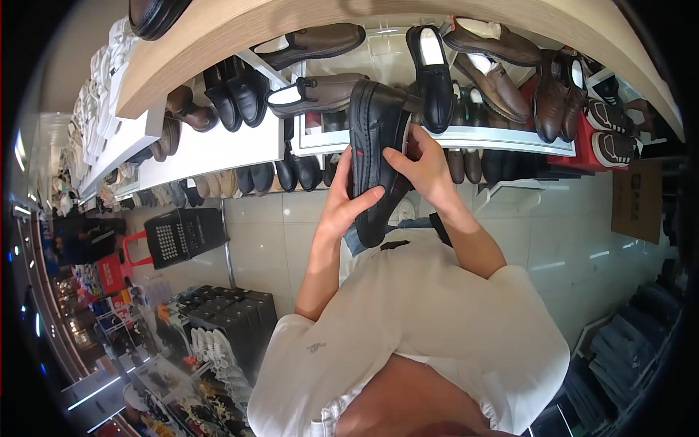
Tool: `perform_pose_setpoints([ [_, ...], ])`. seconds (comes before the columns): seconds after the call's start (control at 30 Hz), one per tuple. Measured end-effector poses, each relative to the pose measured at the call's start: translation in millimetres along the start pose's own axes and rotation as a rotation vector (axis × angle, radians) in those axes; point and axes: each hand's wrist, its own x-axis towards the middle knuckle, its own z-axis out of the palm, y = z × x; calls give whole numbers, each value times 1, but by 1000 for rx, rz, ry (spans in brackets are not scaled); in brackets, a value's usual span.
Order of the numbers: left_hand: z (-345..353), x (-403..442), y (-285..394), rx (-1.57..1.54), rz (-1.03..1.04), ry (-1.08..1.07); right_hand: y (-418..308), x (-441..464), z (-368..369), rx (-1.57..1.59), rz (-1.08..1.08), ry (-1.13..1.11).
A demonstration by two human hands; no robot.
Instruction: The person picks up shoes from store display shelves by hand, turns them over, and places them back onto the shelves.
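Note:
Between both hands I hold a black leather shoe [370, 156], tipped on its side so that its sole edge and a small red tag show. My left hand [344, 198] wraps the lower left part, with the thumb across the side. My right hand [424, 166] grips the right side near the opening, thumb pressed on the leather. Just behind it on the shelf lie a black slip-on shoe [434, 80] with white stuffing and a grey-brown shoe [313, 95]. Part of the held shoe's opening is hidden by my right hand.
A wooden shelf [240, 36] curves above, close over the displayed shoes. Brown shoes [559, 95] and sneakers [610, 135] stand at the right. On the floor side are a black basket [186, 237] with a red handle, stacked dark boxes [233, 313] and a cardboard box [636, 200].

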Motion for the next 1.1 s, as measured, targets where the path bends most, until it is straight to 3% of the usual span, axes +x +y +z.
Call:
perform_pose_setpoints([
  [0.17, -9, 5, -1, -22, -3, 0, -11, 0, -7, -57, 35, -61],
  [0.23, -27, -1, -2, -312, -181, -61, -8, 2, -16, -82, 52, -131],
  [0.3, -34, -12, 3, -710, -465, -4, -5, 9, -22, 100, -192, 11],
  [0.33, -29, -8, 1, -782, -396, -220, -6, 16, -24, -14, -327, 67],
  [0.37, -19, -5, -1, -850, -327, -436, -6, 22, -25, -13, -322, 70],
  [0.43, -3, -12, 3, -812, -376, -376, -7, 34, -26, 4, -578, -7],
  [0.5, 2, -18, 1, -773, -428, -315, -5, 34, -24, -10, -516, -193],
  [0.57, 1, -20, -6, -967, -423, -382, -12, 33, -29, -178, -346, -242],
  [0.87, 2, -21, -13, -947, -452, -373, 0, 32, -27, -370, -268, 30],
  [1.0, 9, -21, -8, -939, -474, -323, -7, 30, -27, -347, -298, 18],
  [1.1, 1, -13, -15, -930, -463, -362, -4, 34, -27, -165, -247, -91],
])
